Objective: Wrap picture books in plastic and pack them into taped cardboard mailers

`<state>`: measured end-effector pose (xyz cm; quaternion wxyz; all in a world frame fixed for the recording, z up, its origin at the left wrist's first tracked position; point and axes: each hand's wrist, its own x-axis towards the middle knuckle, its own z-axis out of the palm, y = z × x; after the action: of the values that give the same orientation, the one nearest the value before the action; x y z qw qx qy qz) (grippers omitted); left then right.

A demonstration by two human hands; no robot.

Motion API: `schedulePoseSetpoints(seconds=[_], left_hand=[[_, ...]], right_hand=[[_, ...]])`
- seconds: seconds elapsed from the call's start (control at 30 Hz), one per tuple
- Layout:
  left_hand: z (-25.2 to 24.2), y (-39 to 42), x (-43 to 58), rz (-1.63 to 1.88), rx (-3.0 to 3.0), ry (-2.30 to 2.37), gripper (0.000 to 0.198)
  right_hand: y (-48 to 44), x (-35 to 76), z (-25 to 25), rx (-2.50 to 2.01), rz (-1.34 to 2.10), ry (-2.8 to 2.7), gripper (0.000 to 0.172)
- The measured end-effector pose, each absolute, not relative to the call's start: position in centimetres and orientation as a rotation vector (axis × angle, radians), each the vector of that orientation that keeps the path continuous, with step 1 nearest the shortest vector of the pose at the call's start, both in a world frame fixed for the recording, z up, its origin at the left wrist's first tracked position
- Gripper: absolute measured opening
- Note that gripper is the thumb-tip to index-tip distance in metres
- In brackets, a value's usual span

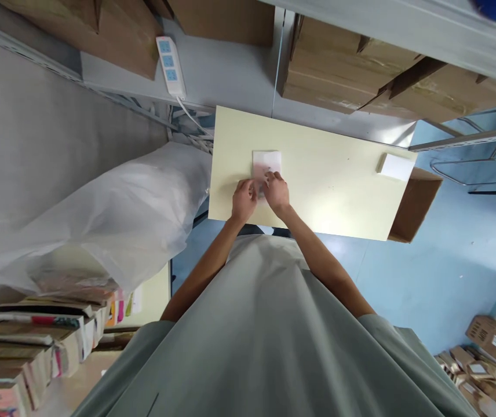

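On the pale yellow table lies a small flat white packet with a pinkish print, near the table's left part. My left hand and my right hand meet at the packet's near edge. Both hands have their fingers curled and pinched together on that edge. What lies under the fingers is hidden.
A white pad or box rests at the table's right end beside an open cardboard box. A big clear plastic bag bulges left of the table. Stacked books sit lower left. Cardboard boxes and a power strip line the shelf behind.
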<state>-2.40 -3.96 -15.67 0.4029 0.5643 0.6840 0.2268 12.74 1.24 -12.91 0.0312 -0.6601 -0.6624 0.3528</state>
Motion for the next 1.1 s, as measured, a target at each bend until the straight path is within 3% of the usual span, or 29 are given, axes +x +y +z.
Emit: schedulePoseSetpoints(seconds=[0.17, 0.37, 0.9, 1.1], left_hand=[[-15.5, -4.5, -1.6, 0.553, 1.582, 1.649, 0.061], [-15.5, -4.4, -1.6, 0.549, 1.599, 1.622, 0.066], [-14.9, 6.1, -11.7, 0.488, 1.550, 1.716, 0.064], [-12.6, 5.7, -10.8, 0.484, 1.536, 1.752, 0.053]], right_hand=[[-2.0, 17.2, -12.1, -2.180, 1.044, -1.885, 0.052], [-3.8, 17.1, -12.5, -2.233, 1.151, -1.781, 0.062], [6.1, 5.5, -14.0, -2.068, 1.153, -1.803, 0.053], [6.0, 6.2, -11.4, -2.045, 1.166, -1.983, 0.056]])
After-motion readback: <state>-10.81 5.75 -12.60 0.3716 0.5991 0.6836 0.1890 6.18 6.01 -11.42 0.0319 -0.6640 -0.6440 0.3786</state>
